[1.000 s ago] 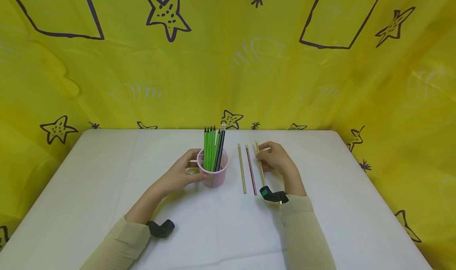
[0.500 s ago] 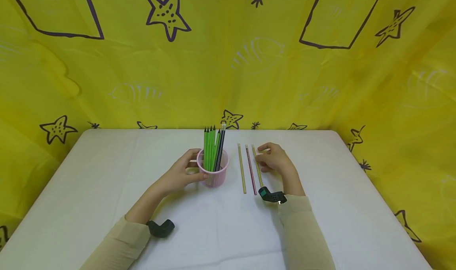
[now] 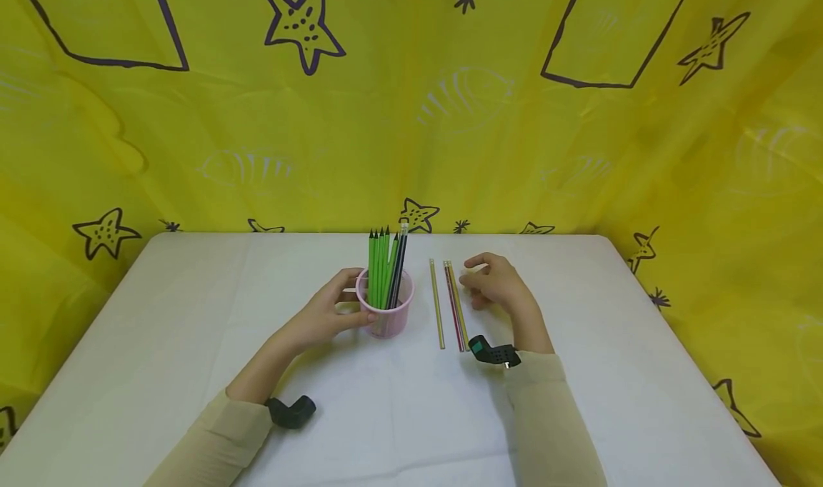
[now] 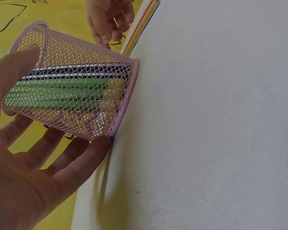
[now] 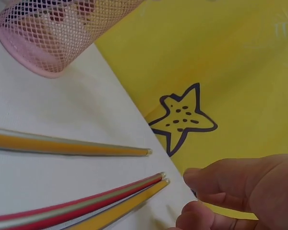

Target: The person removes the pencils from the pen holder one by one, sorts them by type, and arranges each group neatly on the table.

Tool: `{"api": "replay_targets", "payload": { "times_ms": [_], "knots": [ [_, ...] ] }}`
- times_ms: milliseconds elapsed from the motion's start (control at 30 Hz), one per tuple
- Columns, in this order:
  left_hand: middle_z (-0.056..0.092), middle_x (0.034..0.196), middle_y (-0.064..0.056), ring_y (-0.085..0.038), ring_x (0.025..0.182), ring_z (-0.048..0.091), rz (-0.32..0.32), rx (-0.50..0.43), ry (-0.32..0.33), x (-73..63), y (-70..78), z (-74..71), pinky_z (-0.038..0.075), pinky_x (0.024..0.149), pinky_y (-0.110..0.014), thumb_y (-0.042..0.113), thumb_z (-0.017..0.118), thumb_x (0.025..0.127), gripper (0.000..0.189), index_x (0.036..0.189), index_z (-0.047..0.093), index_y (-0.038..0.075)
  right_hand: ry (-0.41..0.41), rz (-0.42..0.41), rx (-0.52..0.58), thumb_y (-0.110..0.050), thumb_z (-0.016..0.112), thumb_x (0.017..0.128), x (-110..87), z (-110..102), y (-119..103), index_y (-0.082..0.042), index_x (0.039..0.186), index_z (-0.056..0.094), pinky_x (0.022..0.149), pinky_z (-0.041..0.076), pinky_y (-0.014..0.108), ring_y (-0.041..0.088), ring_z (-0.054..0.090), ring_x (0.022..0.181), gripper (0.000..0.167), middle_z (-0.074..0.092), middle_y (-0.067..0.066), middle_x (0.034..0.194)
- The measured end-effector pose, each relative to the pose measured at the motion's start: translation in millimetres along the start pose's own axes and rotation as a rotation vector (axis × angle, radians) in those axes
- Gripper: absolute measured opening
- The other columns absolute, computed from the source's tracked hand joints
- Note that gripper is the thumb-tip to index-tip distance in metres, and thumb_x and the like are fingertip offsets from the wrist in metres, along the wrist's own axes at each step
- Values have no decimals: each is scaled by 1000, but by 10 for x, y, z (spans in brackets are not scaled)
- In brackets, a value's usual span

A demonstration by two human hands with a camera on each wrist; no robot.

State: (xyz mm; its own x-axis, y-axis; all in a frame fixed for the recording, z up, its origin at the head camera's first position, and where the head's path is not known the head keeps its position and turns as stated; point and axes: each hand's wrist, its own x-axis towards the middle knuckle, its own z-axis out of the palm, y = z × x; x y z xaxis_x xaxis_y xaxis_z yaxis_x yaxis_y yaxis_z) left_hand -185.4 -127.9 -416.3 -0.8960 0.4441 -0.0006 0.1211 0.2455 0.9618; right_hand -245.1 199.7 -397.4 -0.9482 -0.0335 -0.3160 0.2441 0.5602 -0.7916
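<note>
My left hand (image 3: 324,312) grips a pink mesh pencil cup (image 3: 393,324) standing on the table, thumb on its near side and fingers behind. Inside are several green pencils (image 3: 375,276), points up, and black pencils (image 3: 398,269) with eraser ends up. To the cup's right lies a yellow pencil (image 3: 437,305). Beyond it a red pencil (image 3: 453,307) and a second yellow pencil (image 5: 120,212) lie side by side, nearly parallel. My right hand (image 3: 494,281) hovers just right of this pair, fingers loosely bent and holding nothing.
A white cloth covers the table (image 3: 360,415). Its back edge meets a yellow curtain (image 3: 360,151) printed with dark stars. Each wrist wears a dark camera, the left-hand camera (image 3: 291,412) being close above the cloth.
The right-hand yellow pencil, pinched and tilted a second ago, has been laid down and moved left against the red pencil. My right hand has let go. The left hand and cup have stayed put.
</note>
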Motion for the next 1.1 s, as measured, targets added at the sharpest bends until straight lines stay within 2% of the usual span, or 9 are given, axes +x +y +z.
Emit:
{"api": "replay_targets", "payload": {
  "times_ms": [133,300,467,567,700,833,933,1100],
  "knots": [
    [47,147,-14,-38,131,50,14,-4,-1,7,2,1,47,105,-52,19,80,86,73,146,38,17,-17,-58,38,-20,69,94,-25,-14,-44,-6,132,55,67,60,31,21,63,73,44,60,16,102],
    [47,146,-13,-38,131,50,12,-8,-1,11,2,1,47,105,-52,19,80,85,73,146,38,18,-78,-162,107,-18,68,95,-45,-17,-113,-3,134,54,72,61,35,26,62,88,43,60,19,108],
    [47,147,-10,-35,132,50,-26,6,3,14,-9,-5,47,105,-51,22,80,86,72,145,39,21,-120,-206,203,-19,64,97,-86,4,-208,-2,135,53,72,62,36,31,62,93,43,62,24,114],
    [46,147,-10,-35,132,50,-38,12,5,10,-13,-4,47,105,-52,25,80,86,72,145,39,22,-145,-239,269,-19,62,98,-116,44,-270,-1,136,53,73,62,36,32,62,93,43,62,25,113],
    [46,147,-10,-35,133,49,-38,14,3,3,-20,-2,46,105,-53,25,80,86,72,145,39,22,-181,-278,334,-17,61,99,-150,145,-355,0,135,53,73,61,36,28,61,90,41,62,19,106],
    [47,147,-9,-35,132,50,-33,12,7,1,-25,-5,46,105,-53,24,80,86,72,145,39,22,-203,-301,365,-16,59,99,-170,279,-433,-1,134,54,72,61,36,25,60,89,38,62,13,105],
    [47,146,-9,-35,131,51,-25,12,9,2,-17,-6,46,105,-54,24,79,86,71,145,39,22,-181,-330,371,-16,59,99,-183,379,-483,-3,132,57,72,62,36,24,61,88,36,61,12,103],
    [48,146,-10,-35,130,51,-17,8,8,5,2,0,46,105,-53,23,79,87,69,144,40,21,-60,-395,343,-20,64,98,-196,518,-526,-8,128,62,70,62,36,23,62,87,33,62,12,101]
  ]
}}
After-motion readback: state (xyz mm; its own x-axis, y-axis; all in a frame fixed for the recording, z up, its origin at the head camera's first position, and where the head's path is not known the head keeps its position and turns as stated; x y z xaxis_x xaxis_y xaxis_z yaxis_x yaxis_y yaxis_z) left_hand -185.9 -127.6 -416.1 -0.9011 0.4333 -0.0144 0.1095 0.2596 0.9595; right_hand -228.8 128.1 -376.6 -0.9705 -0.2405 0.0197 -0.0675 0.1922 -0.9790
